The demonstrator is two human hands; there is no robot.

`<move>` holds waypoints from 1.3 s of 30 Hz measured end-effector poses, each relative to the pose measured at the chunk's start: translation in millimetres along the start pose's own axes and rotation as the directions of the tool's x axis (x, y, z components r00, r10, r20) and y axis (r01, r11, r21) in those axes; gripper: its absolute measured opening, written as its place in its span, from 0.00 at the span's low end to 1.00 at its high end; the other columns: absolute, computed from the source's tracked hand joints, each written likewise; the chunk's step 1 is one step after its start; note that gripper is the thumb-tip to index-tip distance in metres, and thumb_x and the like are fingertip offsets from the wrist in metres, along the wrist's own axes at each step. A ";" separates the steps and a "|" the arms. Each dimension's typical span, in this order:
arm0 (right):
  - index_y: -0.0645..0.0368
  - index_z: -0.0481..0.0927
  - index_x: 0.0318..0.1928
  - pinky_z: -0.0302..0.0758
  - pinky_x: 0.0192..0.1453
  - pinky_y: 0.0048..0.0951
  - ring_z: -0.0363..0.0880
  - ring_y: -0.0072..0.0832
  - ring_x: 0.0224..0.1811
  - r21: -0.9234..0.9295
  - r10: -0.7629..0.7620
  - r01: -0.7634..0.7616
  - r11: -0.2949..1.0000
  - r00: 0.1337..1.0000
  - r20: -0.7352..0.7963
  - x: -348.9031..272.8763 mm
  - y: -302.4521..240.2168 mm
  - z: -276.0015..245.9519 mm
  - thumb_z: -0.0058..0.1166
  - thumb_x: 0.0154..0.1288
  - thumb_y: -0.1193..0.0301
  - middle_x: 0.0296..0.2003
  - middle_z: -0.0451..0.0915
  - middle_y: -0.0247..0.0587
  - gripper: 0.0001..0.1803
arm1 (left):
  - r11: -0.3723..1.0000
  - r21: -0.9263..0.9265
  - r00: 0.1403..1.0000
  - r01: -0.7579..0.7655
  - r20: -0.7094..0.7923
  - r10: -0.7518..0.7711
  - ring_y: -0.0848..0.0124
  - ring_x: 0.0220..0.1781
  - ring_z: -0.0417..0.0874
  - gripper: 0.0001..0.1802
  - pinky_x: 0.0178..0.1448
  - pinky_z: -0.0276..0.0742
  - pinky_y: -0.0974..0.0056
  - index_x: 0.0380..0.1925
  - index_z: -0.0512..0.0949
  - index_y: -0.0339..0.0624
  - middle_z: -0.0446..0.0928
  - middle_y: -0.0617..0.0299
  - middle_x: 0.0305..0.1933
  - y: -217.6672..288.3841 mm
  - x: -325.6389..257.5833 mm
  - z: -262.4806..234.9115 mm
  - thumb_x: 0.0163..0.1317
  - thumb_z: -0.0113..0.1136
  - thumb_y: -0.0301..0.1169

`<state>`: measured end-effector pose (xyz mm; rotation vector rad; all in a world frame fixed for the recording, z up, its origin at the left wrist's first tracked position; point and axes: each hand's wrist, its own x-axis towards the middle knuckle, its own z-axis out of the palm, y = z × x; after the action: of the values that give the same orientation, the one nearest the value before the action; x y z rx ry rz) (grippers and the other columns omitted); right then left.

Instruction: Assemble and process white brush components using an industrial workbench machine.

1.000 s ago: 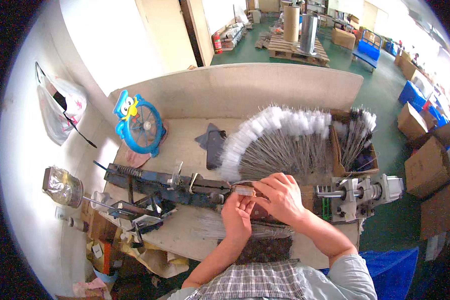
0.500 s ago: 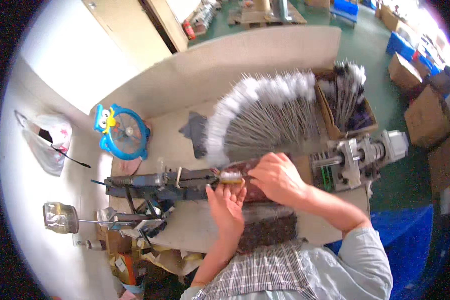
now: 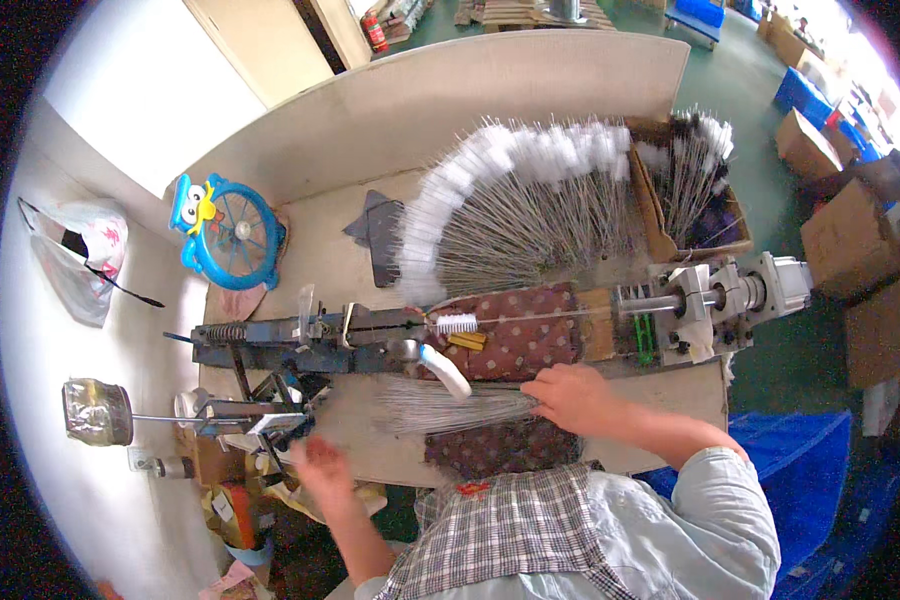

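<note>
— From the head view, where does the wire bundle (image 3: 450,408) lie against your hands?

— It lies on the table (image 3: 670,385) just in front of the blue twisting jig (image 3: 300,335), fanned toward the jig's left end. Your right hand (image 3: 570,397) sits on the bundle's right end; your left hand (image 3: 320,465) is well apart from it, off the table's near edge below the jig.

— What room do you have?

— The strip between the jig and the near table edge is narrow. Behind the jig, the fan of finished brushes (image 3: 515,205) fills the board.

— And your hands?

— Your right hand is curled down over the wire ends, gripping them. Your left hand is spread, palm showing, holding nothing. A white-tipped brush (image 3: 457,323) rests in the jig.
</note>
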<state>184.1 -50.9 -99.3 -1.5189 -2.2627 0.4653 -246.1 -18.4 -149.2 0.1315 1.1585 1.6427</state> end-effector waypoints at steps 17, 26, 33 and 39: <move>0.53 0.77 0.34 0.76 0.39 0.41 0.78 0.38 0.39 -0.091 0.129 -0.108 0.990 0.954 0.270 12.3 -0.9 5.6 0.52 0.54 0.65 0.31 0.76 0.38 0.08 | 0.997 0.000 0.983 -0.080 -0.163 0.079 0.67 0.42 0.78 0.14 0.48 0.76 0.64 0.42 0.72 0.41 0.76 0.58 0.39 -30.3 1.4 9.0 0.62 0.51 0.39; 0.53 0.77 0.40 0.76 0.38 0.42 0.78 0.42 0.39 -0.078 0.160 -0.142 0.987 0.935 0.317 -1.9 12.8 -23.7 0.48 0.55 0.72 0.35 0.75 0.42 0.11 | 0.910 0.407 0.845 0.085 0.454 -0.282 0.64 0.45 0.75 0.18 0.53 0.71 0.59 0.51 0.67 0.38 0.73 0.54 0.47 -109.4 -88.0 153.3 0.64 0.48 0.34; 0.60 0.72 0.41 0.76 0.35 0.42 0.78 0.46 0.36 -0.089 0.182 -0.163 0.983 0.937 0.298 -6.2 -1.3 -30.2 0.50 0.50 0.77 0.36 0.73 0.47 0.15 | 0.626 -0.013 0.482 0.780 0.651 -0.587 0.77 0.20 0.68 0.12 0.31 0.70 0.68 0.31 0.72 0.43 0.69 0.68 0.20 -59.1 -138.8 233.3 0.61 0.55 0.40; 0.59 0.71 0.32 0.75 0.39 0.35 0.76 0.39 0.36 -0.285 0.122 -0.053 0.957 0.966 0.228 -4.4 -9.4 -70.6 0.53 0.45 0.77 0.32 0.71 0.42 0.10 | 0.865 0.132 0.714 0.484 0.513 -0.478 0.76 0.17 0.66 0.21 0.28 0.69 0.66 0.33 0.75 0.42 0.67 0.66 0.17 -24.3 -130.3 187.4 0.67 0.41 0.47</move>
<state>211.9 -53.9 -33.7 -1.7926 -2.5438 0.3901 -62.8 -7.9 -11.5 0.2384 0.6699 1.0416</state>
